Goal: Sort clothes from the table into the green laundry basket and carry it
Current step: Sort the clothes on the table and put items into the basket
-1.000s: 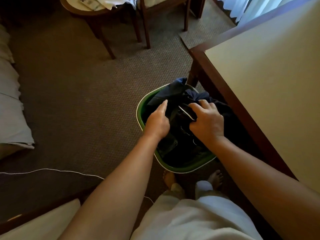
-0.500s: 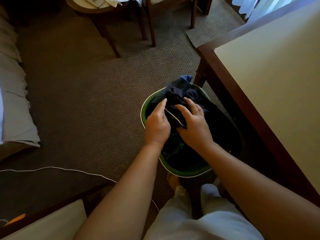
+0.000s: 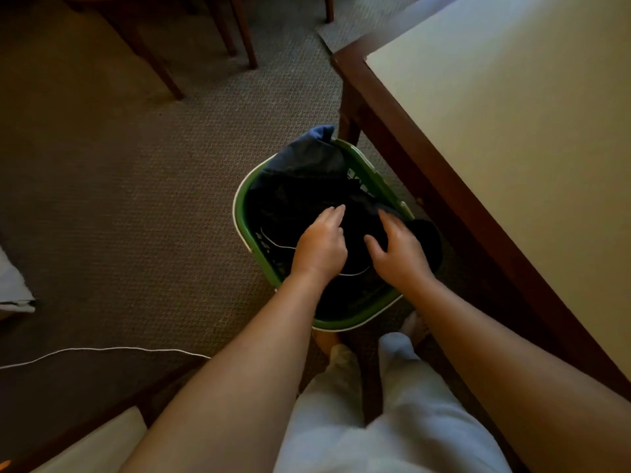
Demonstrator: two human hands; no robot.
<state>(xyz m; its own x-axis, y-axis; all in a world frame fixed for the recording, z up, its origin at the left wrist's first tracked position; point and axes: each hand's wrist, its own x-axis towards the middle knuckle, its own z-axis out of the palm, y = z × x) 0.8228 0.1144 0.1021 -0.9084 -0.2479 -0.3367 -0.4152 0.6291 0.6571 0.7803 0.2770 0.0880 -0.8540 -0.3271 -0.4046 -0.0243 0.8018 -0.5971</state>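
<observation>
The basket already holds the dark clothes, pressed by the left hand and right hand with loose, spread fingers, the visible table bare, carrying apparently left.

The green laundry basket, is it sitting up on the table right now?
No, the green laundry basket sits on the carpet beside the table, with both hands in it.

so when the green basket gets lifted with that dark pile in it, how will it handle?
The green basket probably stays rigid: its rim looks like moulded plastic. The dark clothes are floppy and will likely sag or shift; a blue fold already drapes over the far rim. Likely light for its size.
</observation>
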